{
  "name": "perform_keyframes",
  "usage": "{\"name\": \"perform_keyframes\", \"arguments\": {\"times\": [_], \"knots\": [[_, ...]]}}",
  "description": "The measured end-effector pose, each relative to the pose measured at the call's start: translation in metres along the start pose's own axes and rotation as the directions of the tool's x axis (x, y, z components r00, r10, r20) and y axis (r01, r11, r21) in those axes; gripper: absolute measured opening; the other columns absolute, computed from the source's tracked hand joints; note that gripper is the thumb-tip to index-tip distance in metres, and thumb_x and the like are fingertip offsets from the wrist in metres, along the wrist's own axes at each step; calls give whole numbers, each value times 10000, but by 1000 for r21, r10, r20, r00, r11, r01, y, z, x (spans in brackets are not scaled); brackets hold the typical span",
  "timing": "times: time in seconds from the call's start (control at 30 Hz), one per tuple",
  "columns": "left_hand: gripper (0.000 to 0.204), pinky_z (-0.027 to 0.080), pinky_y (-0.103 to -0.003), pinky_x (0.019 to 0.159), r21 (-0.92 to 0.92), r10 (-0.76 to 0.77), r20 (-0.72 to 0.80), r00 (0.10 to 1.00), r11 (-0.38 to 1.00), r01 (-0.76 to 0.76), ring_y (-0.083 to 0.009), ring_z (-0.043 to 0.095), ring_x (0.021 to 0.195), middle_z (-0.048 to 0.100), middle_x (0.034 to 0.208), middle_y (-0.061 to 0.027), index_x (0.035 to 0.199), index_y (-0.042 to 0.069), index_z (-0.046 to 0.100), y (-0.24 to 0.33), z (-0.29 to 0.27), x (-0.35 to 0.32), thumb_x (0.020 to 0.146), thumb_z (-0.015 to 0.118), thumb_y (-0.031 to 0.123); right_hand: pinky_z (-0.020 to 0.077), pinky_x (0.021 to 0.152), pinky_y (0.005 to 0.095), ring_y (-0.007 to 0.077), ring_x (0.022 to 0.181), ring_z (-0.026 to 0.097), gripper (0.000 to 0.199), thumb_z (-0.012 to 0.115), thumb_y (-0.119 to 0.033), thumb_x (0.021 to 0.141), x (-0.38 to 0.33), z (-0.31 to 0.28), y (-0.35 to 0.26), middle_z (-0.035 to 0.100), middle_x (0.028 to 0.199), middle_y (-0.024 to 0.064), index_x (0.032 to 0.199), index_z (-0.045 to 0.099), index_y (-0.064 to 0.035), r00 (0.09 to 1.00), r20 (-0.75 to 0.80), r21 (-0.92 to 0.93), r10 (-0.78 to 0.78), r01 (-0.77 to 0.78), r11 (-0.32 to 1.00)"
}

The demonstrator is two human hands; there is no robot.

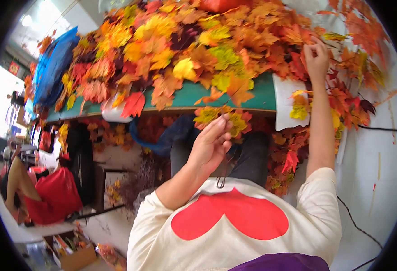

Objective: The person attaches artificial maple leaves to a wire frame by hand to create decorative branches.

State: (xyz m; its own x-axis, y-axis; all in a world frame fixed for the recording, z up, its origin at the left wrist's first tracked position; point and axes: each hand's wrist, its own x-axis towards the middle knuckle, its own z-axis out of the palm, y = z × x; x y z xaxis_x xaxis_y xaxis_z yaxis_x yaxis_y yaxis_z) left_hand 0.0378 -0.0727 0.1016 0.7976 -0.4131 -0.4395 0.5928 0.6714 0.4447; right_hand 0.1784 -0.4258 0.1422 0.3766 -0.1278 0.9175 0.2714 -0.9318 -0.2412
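A big heap of artificial autumn leaves [185, 49] in orange, yellow, red and green covers a green table [261, 97]. My left hand [212, 144] is held below the table edge with fingers pinched on a small sprig of yellow and orange leaves [225, 118], its thin stem hanging down toward my chest. My right hand [316, 56] is raised at the right side of the heap, fingertips pinched on an orange leaf branch [338, 40]. I wear a cream shirt with a red heart shape [232, 217].
A white tray [288, 104] sticks out at the table's right edge. More leaves lie on the floor below. A blue bag [54, 63] sits far left. A person in red [49, 194] sits at the left. A cardboard box [74, 253] and black cables [356, 226] lie on the floor.
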Motion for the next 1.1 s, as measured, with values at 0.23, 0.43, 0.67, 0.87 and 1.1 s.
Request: {"name": "perform_keyframes", "arguments": {"times": [0.23,0.43,0.67,0.87,1.1], "knots": [[204,460,-193,541,11,49,75,996,999,-50,-78,557,674,582,823,10,1056,67,568,-6,-7,0,870,555,152,459,744,284,133,705,584,45,526,-61,833,-65,-60,-159,590,740,47,846,518,-19,757,649,578,-77,-425,696],[202,463,-191,557,43,108,97,989,993,-113,-69,554,682,593,821,8,1041,51,580,-17,-8,-11,862,570,143,461,578,246,121,631,578,99,626,-68,788,-106,-78,-221,597,721,66,831,560,-8,640,768,454,-31,-509,731],[209,464,-192,564,10,139,103,985,990,-141,-65,548,694,591,832,8,1051,46,575,-23,-12,-13,865,567,141,455,527,216,83,595,574,82,639,-41,778,-117,-77,-230,607,712,50,824,586,1,687,726,492,31,-550,675],[203,468,-194,570,-13,127,105,986,992,-126,-66,550,700,591,834,11,1046,46,576,-25,-13,-12,866,565,139,453,516,209,76,592,576,77,641,-38,776,-120,-77,-227,603,700,42,812,587,4,676,734,468,60,-567,678],[201,475,-197,573,-37,100,95,990,995,-97,-73,557,706,596,844,1,1043,44,577,-25,-13,-11,866,564,139,448,509,212,74,586,575,69,644,-28,770,-121,-76,-224,598,689,37,801,587,-5,670,741,458,52,-560,690]]}}
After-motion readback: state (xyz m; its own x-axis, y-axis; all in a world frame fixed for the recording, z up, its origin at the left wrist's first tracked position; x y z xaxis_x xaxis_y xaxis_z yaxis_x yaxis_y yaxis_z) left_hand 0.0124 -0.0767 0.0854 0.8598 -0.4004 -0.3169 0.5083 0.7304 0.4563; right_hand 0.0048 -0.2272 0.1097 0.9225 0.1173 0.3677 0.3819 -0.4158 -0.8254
